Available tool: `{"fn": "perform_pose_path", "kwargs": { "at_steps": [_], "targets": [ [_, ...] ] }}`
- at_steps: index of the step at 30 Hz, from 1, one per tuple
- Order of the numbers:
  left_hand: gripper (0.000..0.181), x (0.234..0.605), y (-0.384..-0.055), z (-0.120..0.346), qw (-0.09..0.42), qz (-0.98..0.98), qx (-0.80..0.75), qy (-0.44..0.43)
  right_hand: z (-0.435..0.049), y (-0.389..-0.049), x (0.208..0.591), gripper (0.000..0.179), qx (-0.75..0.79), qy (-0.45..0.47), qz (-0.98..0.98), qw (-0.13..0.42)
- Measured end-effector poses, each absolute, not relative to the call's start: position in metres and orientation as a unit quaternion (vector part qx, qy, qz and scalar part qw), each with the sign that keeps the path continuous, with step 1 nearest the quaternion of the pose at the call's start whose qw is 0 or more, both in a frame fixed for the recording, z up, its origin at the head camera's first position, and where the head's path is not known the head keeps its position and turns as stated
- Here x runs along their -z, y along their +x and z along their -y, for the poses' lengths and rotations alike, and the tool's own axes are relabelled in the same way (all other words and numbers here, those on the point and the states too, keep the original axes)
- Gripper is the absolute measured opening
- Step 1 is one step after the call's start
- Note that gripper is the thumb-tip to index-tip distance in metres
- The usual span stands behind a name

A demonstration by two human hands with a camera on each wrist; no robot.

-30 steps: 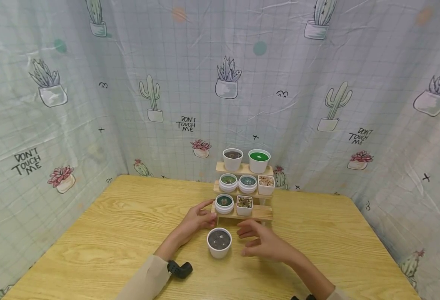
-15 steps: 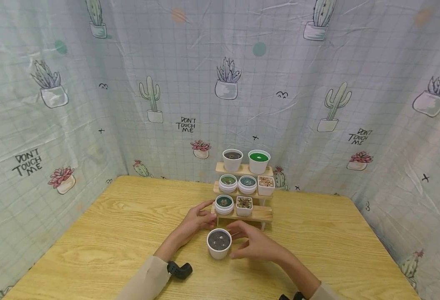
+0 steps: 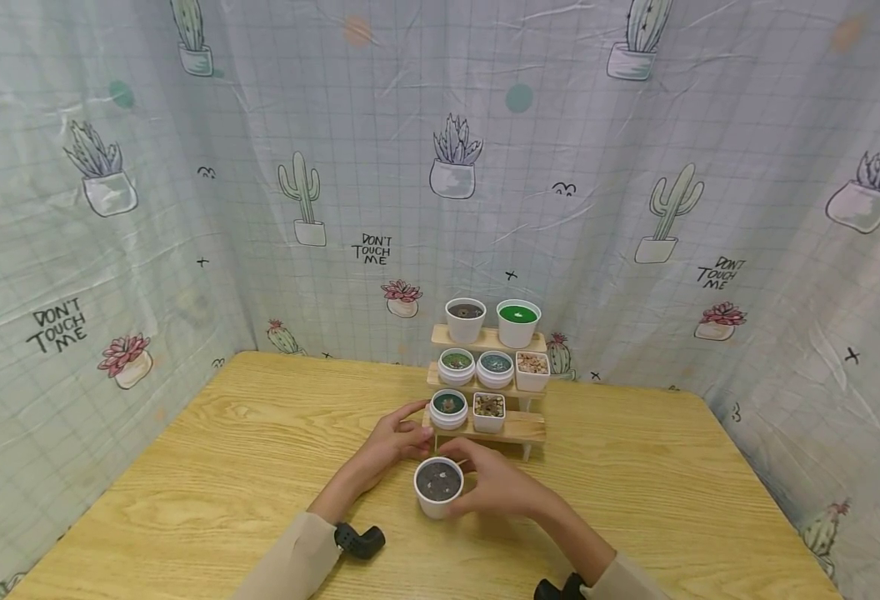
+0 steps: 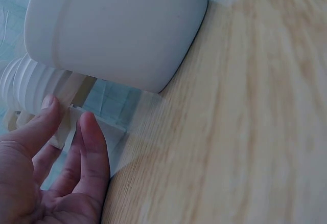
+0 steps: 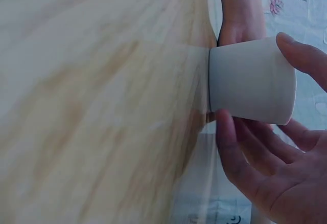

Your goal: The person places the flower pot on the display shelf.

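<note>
My right hand (image 3: pixel 494 485) is curled around the right side of a round white pot (image 3: pixel 431 506) with dark grey filling, which stands upright on the table. In the right wrist view, the thumb lies at the rim of the pot (image 5: pixel 250 81) and the fingers wrap its opposite side. My left hand (image 3: pixel 386 442) grips the left end of a three-step wooden display stand (image 3: pixel 527 427). The left wrist view shows its thumb above the bottom step and its fingers below, by the white leg. A round white pot with dark green filling (image 3: pixel 449 410) sits beside that thumb.
A square pot of pebbles (image 3: pixel 488 414) shares the bottom step. Two round pots and a square pot (image 3: pixel 532 372) line the middle step. Up top are a grey-filled pot (image 3: pixel 465 322) and a green-filled pot (image 3: pixel 517 325). A cactus-print curtain (image 3: pixel 380 167) surrounds the wooden table (image 3: pixel 635 483).
My right hand has moved left from beside the grey-filled pot and closed around its right side. My left hand has stayed at the stand.
</note>
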State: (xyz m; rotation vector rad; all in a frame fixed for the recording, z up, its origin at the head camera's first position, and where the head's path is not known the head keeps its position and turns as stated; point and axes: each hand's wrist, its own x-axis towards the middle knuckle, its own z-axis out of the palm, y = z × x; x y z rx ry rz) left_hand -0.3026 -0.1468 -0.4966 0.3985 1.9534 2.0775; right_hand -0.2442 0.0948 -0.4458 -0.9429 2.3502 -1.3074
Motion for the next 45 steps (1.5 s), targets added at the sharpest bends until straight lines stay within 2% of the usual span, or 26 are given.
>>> {"fn": "perform_pose_path", "kwargs": {
  "at_steps": [11, 21, 28, 36, 45],
  "targets": [
    [0.071, 0.497, -0.303, 0.146, 0.129, -0.672, -0.716, 0.138, -0.086, -0.251, 0.446, 0.071, 0.436, -0.345, -0.815, 0.163],
    [0.069, 0.497, -0.303, 0.146, 0.124, -0.674, -0.716, 0.138, -0.085, -0.253, 0.446, 0.081, 0.454, -0.355, -0.794, 0.197],
    [0.069, 0.499, -0.304, 0.145, 0.122, -0.673, -0.716, 0.137, -0.086, -0.252, 0.447, 0.069, 0.447, -0.361, -0.797, 0.184],
    [0.071, 0.497, -0.303, 0.146, 0.122, -0.675, -0.714, 0.144, -0.086, -0.252, 0.446, 0.067, 0.431, -0.374, -0.804, 0.164],
    [0.071, 0.496, -0.303, 0.147, 0.123, -0.675, -0.713, 0.144, -0.091, -0.251, 0.435, 0.067, 0.419, -0.363, -0.815, 0.169]
  ]
}}
